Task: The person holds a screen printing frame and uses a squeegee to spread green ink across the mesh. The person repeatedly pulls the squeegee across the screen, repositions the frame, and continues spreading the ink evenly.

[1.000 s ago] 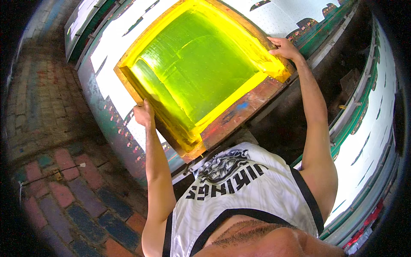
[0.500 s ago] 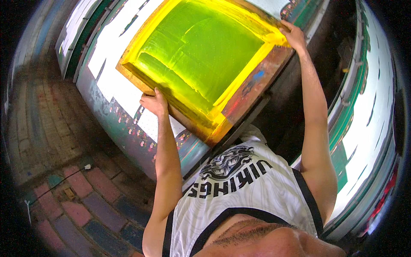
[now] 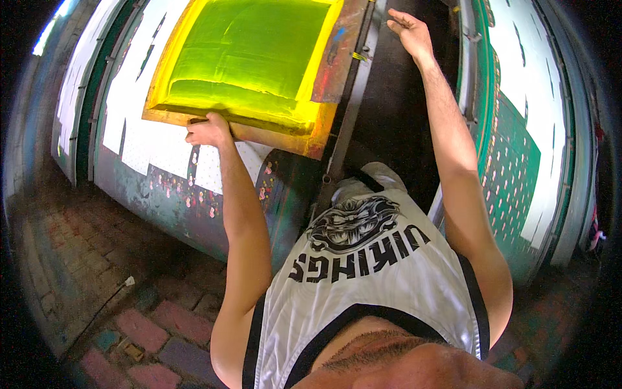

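A wooden printing screen [image 3: 249, 65] with yellow-edged green mesh lies over the long printing table [image 3: 129, 129] at upper middle, above white fabric pieces with small pink motifs. My left hand [image 3: 208, 133] grips the screen's near-left edge. My right hand [image 3: 409, 34] is off the screen, to the right of it over the dark gap, fingers apart and slightly bent, holding nothing I can see. Paint stains show on the screen's brown right side.
A metal rail [image 3: 350, 110] runs along the table's edge. A second long green table [image 3: 512, 175] with white sheets and small motifs stands on the right, across the dark gap. A cord [image 3: 97, 314] runs over the brick floor [image 3: 142, 324] at lower left.
The screen has moved up and left in the view, and my left hand with it. My right hand has come off the screen's right edge. The whole view has turned.
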Tool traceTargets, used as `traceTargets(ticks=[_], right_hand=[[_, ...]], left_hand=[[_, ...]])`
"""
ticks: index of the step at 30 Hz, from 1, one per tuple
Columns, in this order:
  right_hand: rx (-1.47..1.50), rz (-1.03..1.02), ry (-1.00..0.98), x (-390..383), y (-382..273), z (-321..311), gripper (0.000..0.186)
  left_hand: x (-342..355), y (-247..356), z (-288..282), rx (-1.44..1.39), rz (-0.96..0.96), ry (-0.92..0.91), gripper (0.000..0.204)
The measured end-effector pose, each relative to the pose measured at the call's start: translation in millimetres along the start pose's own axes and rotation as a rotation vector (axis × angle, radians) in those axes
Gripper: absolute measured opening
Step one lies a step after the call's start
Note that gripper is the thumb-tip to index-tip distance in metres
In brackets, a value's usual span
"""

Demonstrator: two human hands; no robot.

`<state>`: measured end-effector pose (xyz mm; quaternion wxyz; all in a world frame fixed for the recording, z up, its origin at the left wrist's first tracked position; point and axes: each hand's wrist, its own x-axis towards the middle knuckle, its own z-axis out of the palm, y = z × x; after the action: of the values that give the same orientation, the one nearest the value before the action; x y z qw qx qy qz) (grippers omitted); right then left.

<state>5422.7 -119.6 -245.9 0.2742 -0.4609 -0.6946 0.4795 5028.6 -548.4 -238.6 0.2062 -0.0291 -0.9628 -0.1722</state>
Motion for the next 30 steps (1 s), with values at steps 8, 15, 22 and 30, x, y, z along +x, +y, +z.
traceTargets(ticks=[8,15,22,30], right_hand=[[0.092,0.054,-0.014,-70,-11,-45,0.044],[0.183,0.212,-0.025,-39,10,-33,0.042],[0.201,0.179,-0.028,59,24,10,0.039],[0.304,0.029,-0.021,188,48,14,0.036]], left_hand=[[-4,4,-6,0.084,-0.035,-0.07,0.068],[-9,25,-31,0.053,-0.047,-0.123,0.073],[-6,20,-33,0.027,-0.046,-0.078,0.067],[-2,27,-30,0.072,-0.036,-0.048,0.065]])
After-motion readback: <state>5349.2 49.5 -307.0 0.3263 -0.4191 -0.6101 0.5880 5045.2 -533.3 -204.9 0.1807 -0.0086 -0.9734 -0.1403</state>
